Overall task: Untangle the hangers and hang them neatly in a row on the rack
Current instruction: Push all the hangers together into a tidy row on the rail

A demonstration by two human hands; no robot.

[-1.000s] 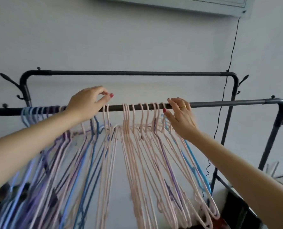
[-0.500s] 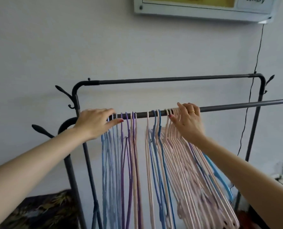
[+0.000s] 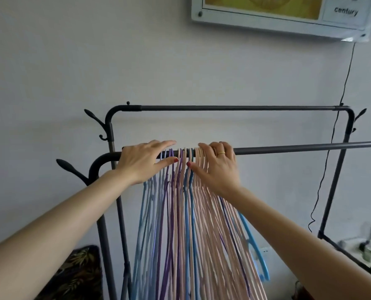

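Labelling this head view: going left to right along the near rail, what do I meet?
Left hand → blue hangers → purple hangers → pink hangers → right hand → bare rail.

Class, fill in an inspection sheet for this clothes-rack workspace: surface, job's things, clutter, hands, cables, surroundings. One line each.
Surface: front rail of the dark metal rack, bare to the right of the hands.
Job's things: hangers, blue, purple and pink, bunched together on the front rail between the hands; one light blue hanger sticks out on the right.
Clutter: small bottles at lower right, blurred.
Hands: left hand and right hand lie over the rail with fingers extended, pressing the hooks from either side.
Cables: a black cable hangs down the wall from the framed board.
Surroundings: white wall, framed board above, patterned cushion at lower left.
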